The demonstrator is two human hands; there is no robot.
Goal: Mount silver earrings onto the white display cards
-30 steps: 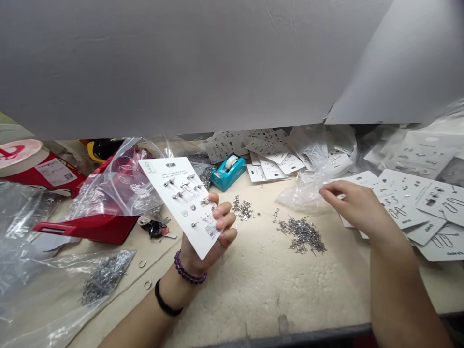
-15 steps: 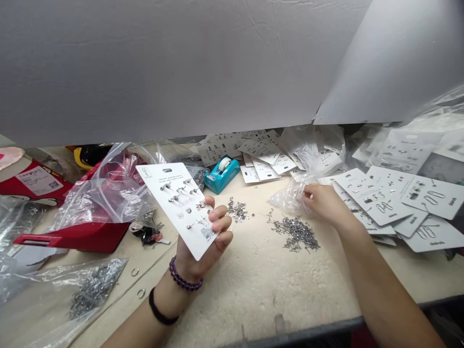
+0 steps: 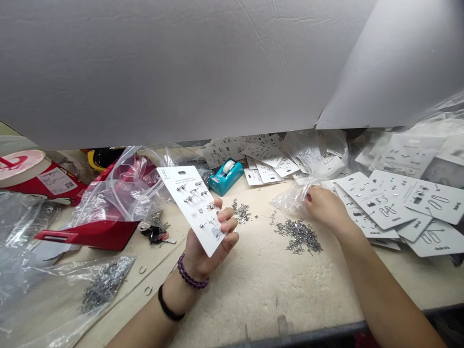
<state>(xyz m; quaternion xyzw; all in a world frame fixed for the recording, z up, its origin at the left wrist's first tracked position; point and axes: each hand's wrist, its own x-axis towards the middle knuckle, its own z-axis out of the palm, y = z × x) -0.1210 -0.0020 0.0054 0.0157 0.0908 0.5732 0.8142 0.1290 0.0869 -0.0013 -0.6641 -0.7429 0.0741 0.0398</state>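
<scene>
My left hand [image 3: 208, 246] holds a white earring card [image 3: 184, 186] upright by its lower edge, with the fingers curled behind it and the thumb hidden. Small silver earrings are mounted on the card. My right hand [image 3: 326, 208] pinches a crumpled clear plastic bag [image 3: 293, 198] at the edge of the white cards. Just below that hand lies a loose pile of small metal earring parts [image 3: 299, 236]. A smaller pile of similar parts [image 3: 241, 211] sits just right of my left hand. A purple beaded bracelet [image 3: 192, 275] circles my left wrist.
Overlapping printed earring cards [image 3: 384, 203] cover the right of the bench, with more behind a teal tape dispenser [image 3: 225, 177]. At left are a red box [image 3: 97, 236], keys [image 3: 154, 234] and a plastic bag of metal parts [image 3: 107, 282]. A grey sheet [image 3: 163, 72] hangs above.
My right hand has moved left from the white cards onto the plastic bag and closed on it. My left hand and card have shifted slightly right, and the card now tilts more.
</scene>
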